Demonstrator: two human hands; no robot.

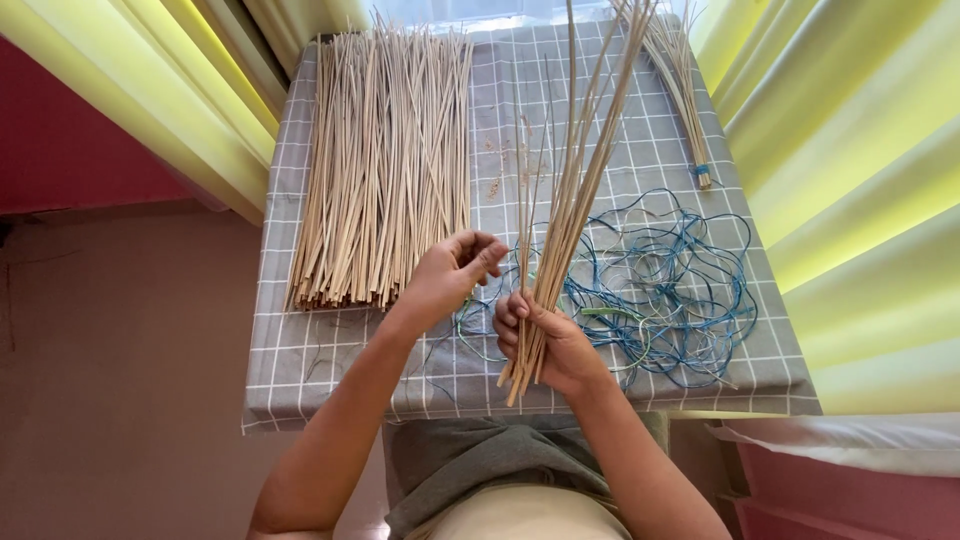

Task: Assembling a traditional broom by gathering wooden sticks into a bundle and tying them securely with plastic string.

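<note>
Just above the near edge of the table, the right hand [558, 345] was wrapped in a fist around a bundle of pale reed sticks [575, 180], gripping it close to the lower ends, which poked out a little way below the fist toward the person's lap. From that grip the bundle's long axis ran up and away from the body, leaning slightly to the right, and the sticks fanned apart toward their far tips at the top of the view. The left hand [452, 272] hovered just to the left of the bundle and a little farther from the body than the fist, its fingers curled inward with thumb and fingertips drawn together as if pinching; whether a single thin stick sat between them I could not tell. That hand was the nearer one to the bundle's mid-length, and it was also the nearer one to the large flat pile of sticks [385, 165] lying lengthwise on the left half of the grey checked tablecloth [300, 370]. Beyond and to the right of the fist lay a loose tangle of blue and green cord [675, 290], and farther off, at the far right corner, a small tied bunch of sticks [685, 90] lay apart from everything else.
</note>
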